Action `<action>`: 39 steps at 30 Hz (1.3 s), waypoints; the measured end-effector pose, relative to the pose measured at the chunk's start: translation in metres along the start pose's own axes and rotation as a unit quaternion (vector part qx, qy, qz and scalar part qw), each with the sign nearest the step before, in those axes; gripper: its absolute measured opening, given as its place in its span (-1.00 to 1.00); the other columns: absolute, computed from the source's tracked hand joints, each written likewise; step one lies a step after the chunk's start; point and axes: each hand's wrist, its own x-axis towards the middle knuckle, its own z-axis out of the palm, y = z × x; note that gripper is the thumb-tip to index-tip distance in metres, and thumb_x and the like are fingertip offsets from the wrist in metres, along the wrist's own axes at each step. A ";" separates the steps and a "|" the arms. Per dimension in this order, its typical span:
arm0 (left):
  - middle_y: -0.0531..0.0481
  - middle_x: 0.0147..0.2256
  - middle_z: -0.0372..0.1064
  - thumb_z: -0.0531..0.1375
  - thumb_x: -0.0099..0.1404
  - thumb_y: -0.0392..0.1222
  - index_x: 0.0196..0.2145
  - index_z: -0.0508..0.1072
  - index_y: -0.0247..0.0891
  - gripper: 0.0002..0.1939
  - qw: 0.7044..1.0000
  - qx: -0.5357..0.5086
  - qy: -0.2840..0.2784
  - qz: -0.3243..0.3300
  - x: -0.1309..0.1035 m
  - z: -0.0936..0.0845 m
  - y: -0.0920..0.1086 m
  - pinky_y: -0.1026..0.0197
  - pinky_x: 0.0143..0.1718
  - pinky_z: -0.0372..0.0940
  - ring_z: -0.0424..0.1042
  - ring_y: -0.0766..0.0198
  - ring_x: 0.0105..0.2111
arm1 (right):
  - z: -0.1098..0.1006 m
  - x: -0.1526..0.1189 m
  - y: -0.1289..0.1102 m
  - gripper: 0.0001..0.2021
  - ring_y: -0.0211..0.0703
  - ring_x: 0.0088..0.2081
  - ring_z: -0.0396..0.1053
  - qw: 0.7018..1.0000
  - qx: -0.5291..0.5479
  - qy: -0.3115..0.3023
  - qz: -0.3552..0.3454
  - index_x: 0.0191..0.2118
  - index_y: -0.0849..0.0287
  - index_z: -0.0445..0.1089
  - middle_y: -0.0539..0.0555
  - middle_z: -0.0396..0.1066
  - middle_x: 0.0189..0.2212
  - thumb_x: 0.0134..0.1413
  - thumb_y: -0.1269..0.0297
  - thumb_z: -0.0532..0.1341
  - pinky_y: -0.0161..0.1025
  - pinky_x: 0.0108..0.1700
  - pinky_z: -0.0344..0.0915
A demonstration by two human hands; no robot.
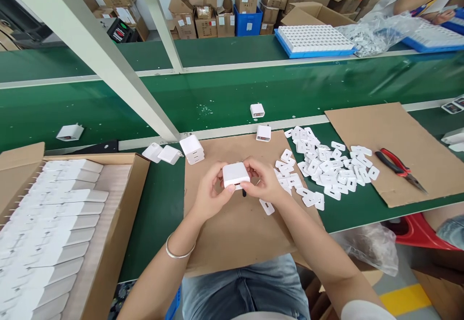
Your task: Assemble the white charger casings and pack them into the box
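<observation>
Above the brown cardboard sheet (217,242), my left hand (211,192) grips the left side of a white charger housing (235,172). On its other side, my right hand (266,182) has its fingers closed around the edge and its thumb at the front. A small dark tip (244,193) shows just below the right thumb; what it belongs to is hidden. One flat white slotted plate (267,207) lies by my right wrist, beside a loose pile of similar plates (326,165). White chargers (192,149) are stacked beyond my left hand, and another charger (263,133) sits at the sheet's far edge.
At left, an open carton (119,223) holds rows of white chargers. Red-handled pliers (400,170) lie on a second cardboard sheet (435,146). A slanting white post (108,64) rises at left. Across the green conveyor (217,93), a person's arm (416,1) is beside blue trays (315,54).
</observation>
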 end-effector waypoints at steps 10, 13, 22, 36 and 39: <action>-0.10 -0.19 0.35 0.09 0.38 0.28 -0.03 0.31 -0.18 -0.51 0.998 0.032 -0.018 0.042 -0.002 0.000 -0.001 0.15 -0.29 0.28 0.35 0.17 -0.26 | 0.001 0.001 -0.001 -0.59 -0.22 -0.46 0.12 0.998 -0.031 0.024 -0.057 -0.35 0.07 0.17 -0.05 0.19 -0.48 -0.01 -0.14 0.27 -0.24 -0.42 0.08; -0.09 -0.23 0.35 0.03 0.37 0.35 -0.05 0.32 -0.19 -0.46 0.998 0.044 -0.016 0.037 -0.002 -0.002 -0.001 0.16 -0.34 0.25 0.33 0.19 -0.31 | 0.002 0.001 -0.001 -0.59 -0.21 -0.45 0.11 0.997 -0.043 0.019 -0.064 -0.34 0.07 0.17 -0.04 0.18 -0.48 -0.01 -0.15 0.26 -0.23 -0.41 0.08; 0.00 -0.37 0.25 0.07 0.37 0.31 -0.24 0.34 -0.21 -0.52 0.999 0.033 0.020 -0.018 -0.001 0.002 -0.002 0.17 -0.39 0.16 0.23 0.23 -0.40 | 0.001 -0.002 -0.003 -0.69 -0.23 -0.45 0.10 0.999 -0.028 -0.038 0.012 -0.34 0.09 0.15 -0.06 0.17 -0.46 0.09 0.01 0.24 -0.25 -0.42 0.04; -0.04 -0.29 0.30 0.13 0.40 0.16 -0.12 0.38 -0.19 -0.64 0.996 -0.010 -0.023 -0.086 -0.001 0.003 -0.008 0.17 -0.32 0.27 0.30 0.20 -0.32 | 0.000 0.001 0.001 -0.62 -0.25 -0.47 0.05 0.995 -0.002 -0.022 0.102 -0.42 0.11 0.13 -0.09 0.07 -0.53 0.21 -0.07 0.17 -0.26 -0.39 0.01; -0.03 -0.29 0.29 0.15 0.39 0.15 -0.14 0.39 -0.20 -0.65 0.997 -0.015 -0.015 -0.078 0.000 0.004 -0.007 0.18 -0.33 0.27 0.29 0.21 -0.32 | 0.003 0.001 0.000 -0.58 -0.27 -0.47 0.03 0.994 0.008 -0.005 0.107 -0.45 0.11 0.11 -0.10 0.05 -0.55 0.15 -0.09 0.23 -0.27 -0.40 -0.01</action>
